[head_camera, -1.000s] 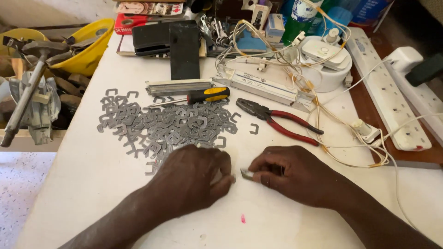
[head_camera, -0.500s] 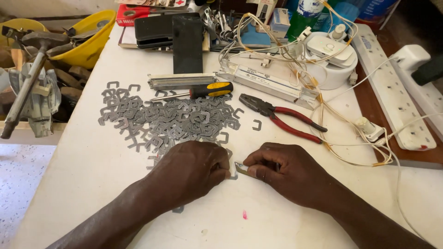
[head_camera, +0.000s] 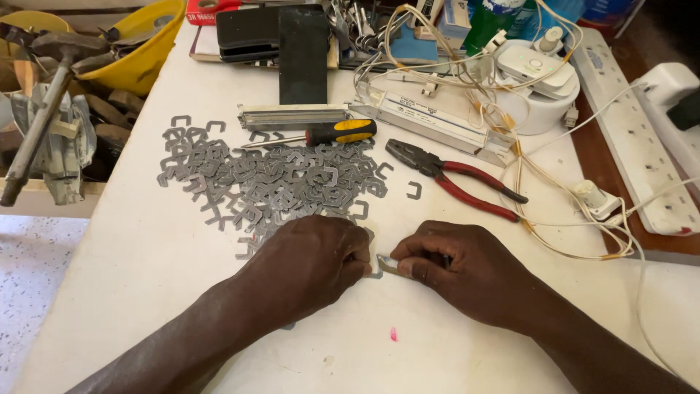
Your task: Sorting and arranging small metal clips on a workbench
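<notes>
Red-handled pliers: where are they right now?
In the head view, the red-handled pliers lie on the white table, right of the metal clip pile, just beyond the right hand.

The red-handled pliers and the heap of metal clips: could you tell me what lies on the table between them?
In the head view, one stray grey clip lies alone on the white table between the pliers and the clip heap; otherwise bare.

Red package [head_camera: 219,10] at table's far edge

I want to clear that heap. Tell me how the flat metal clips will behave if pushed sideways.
The metal clips look thin and flat, so probably light and stiff. Their hooked shapes overlap, so they would likely snag and drag in clumps. On the smooth white table, loose ones may slide.
</notes>
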